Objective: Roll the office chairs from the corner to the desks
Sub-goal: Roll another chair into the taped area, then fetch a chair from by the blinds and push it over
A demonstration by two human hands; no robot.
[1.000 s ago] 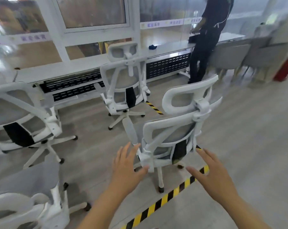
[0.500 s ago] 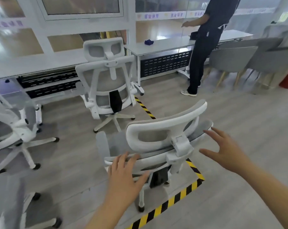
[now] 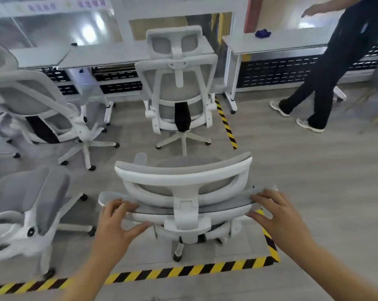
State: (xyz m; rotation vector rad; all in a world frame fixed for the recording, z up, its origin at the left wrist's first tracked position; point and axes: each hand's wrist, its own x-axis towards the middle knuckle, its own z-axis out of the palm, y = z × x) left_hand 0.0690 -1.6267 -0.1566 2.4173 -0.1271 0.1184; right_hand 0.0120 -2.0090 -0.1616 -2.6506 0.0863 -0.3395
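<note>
Hands clamp the top of the nearest office chair's backrest point(image 3: 183, 208): left hand point(image 3: 116, 222) and right hand point(image 3: 277, 216) each pinch an end. It stands inside the hazard-tape floor marking point(image 3: 183, 270), behind another office chair point(image 3: 179, 88) at the desks point(image 3: 110, 55).

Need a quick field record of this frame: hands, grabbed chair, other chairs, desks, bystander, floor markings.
left hand: fingers curled over the backrest's top edge, left end
right hand: gripping the same edge, right end
held chair: nearest, back toward camera
middle chair: upright at the desks
other chairs: two at left, blurred
bystander: walking at right
hazard tape: on floor around the held chair
</note>
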